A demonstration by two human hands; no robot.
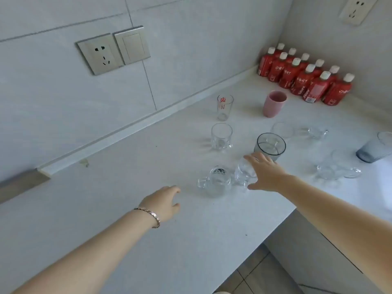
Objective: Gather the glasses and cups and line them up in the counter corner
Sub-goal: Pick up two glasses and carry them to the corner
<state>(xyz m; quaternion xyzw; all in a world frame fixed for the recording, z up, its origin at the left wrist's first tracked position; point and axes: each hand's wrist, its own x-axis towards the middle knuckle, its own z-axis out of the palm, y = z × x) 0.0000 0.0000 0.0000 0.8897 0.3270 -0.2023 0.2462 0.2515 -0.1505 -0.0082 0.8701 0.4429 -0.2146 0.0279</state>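
Observation:
Several glasses and cups stand scattered on the white counter. My right hand wraps around a small clear glass, fingers over its top. Just left of it stands a clear mug with a dark logo. My left hand hovers open over the counter, left of that mug and apart from it. Farther back are a clear handled mug, a tall glass with red print, a pink cup and a smoky wide glass.
More clear glasses and a blue-grey tumbler sit at the right. Several red bottles fill the counter corner. Wall sockets are on the tiled wall. The counter's front edge drops off at the lower right.

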